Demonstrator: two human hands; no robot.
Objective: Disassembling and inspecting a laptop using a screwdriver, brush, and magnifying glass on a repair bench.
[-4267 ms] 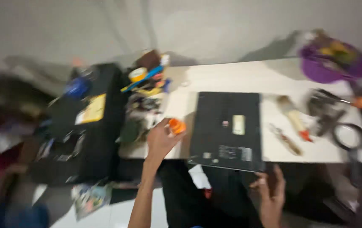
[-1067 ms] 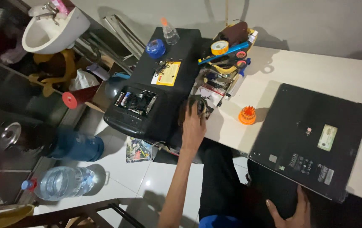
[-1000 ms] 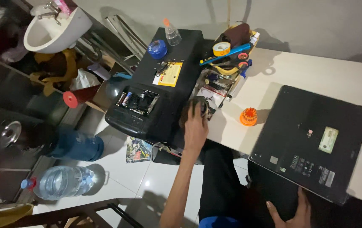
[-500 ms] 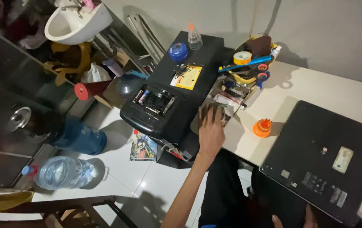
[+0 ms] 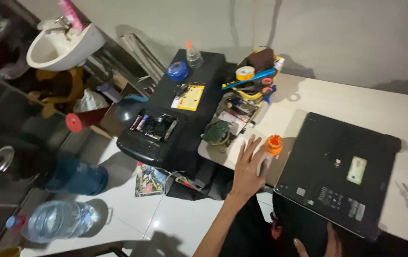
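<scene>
Head view has you looking down at a white table (image 5: 337, 102), with your left hand (image 5: 248, 167) spread flat, fingers splayed and gripping nothing, at the table's near-left edge. Its fingertips reach toward the small orange ribbed piece (image 5: 274, 144) that stands just beside them, touching or nearly so; you cannot tell which from this angle. Your right hand (image 5: 319, 243) shows only partly at the bottom edge, below the near edge of the upturned black laptop (image 5: 339, 178); whether it grips the casing or merely rests there cannot be told. The laptop lies underside up, well right of the clutter of tape rolls and tools (image 5: 249, 83) at the table's left end. By the look of it, you are at the reaching stage, with nothing picked up yet. If the orange piece is what you want, your fingers need to curl in and pinch it by its ribbed sides, lightly, since it looks small and easily knocked off the edge. A black case (image 5: 180, 114) stands beside the table to the left.
</scene>
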